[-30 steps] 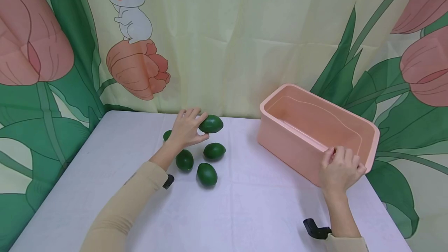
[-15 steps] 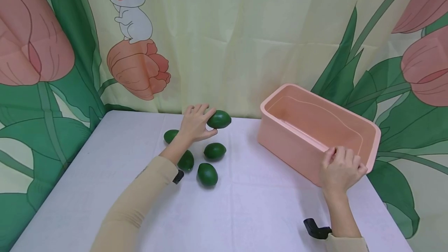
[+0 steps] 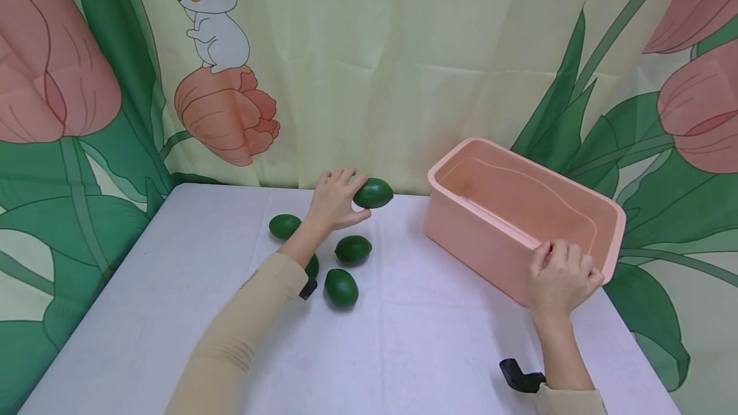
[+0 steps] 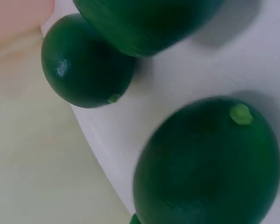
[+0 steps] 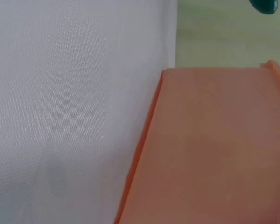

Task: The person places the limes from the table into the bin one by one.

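Note:
My left hand (image 3: 336,202) pinches a dark green oval fruit (image 3: 373,193) between thumb and fingers, raised over the back of the table. Several similar fruits lie on the cloth: one behind my wrist (image 3: 285,227), one to its right (image 3: 353,249), one nearer the front (image 3: 341,287), and another (image 3: 313,266) partly hidden by my forearm. In the left wrist view a smooth green fruit (image 4: 205,163) with a light stem nub fills the lower right. My right hand (image 3: 562,280) grips the near rim of a pink rectangular bin (image 3: 478,235), fingers curled over the edge.
A white cloth covers the table (image 3: 403,351). Behind it hangs a curtain (image 3: 369,82) printed with tulips and a rabbit. The bin stands angled at the table's right side, its long wall (image 5: 214,140) filling the right wrist view.
My left hand has moved right and slightly up with the fruit, toward the bin, uncovering the fruit at the back left. My right hand and the bin have stayed put.

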{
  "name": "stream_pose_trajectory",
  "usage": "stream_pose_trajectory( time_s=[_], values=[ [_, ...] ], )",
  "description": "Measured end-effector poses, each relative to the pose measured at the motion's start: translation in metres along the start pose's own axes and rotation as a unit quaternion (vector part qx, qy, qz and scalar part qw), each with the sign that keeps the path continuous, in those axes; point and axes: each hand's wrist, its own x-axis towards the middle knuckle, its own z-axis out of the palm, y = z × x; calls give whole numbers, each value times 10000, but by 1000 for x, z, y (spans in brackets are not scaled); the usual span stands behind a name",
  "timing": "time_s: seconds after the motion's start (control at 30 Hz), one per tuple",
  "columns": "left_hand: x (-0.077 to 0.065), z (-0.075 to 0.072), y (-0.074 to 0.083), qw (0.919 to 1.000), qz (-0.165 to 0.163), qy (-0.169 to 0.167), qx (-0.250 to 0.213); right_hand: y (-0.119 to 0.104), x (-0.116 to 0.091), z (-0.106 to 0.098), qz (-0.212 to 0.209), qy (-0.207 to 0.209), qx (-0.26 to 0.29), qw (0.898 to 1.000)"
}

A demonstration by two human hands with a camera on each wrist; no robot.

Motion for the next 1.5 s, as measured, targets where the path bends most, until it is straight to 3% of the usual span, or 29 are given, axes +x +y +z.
stream_pose_trajectory(
  time_s=[0.37,0.87,1.27,1.5],
  values=[
    [10,2,15,10000,25,-56,-19,0,0,0,29,-66,-49,10000],
    [32,-4,41,9988,-218,-66,-434,2,0,1,15,-111,-82,9999],
    [41,-6,54,9978,-411,-229,-475,2,1,1,3,-52,-53,10000],
    [46,-7,63,9975,-512,-146,-467,3,1,3,9,-40,3,10000]
  ],
)
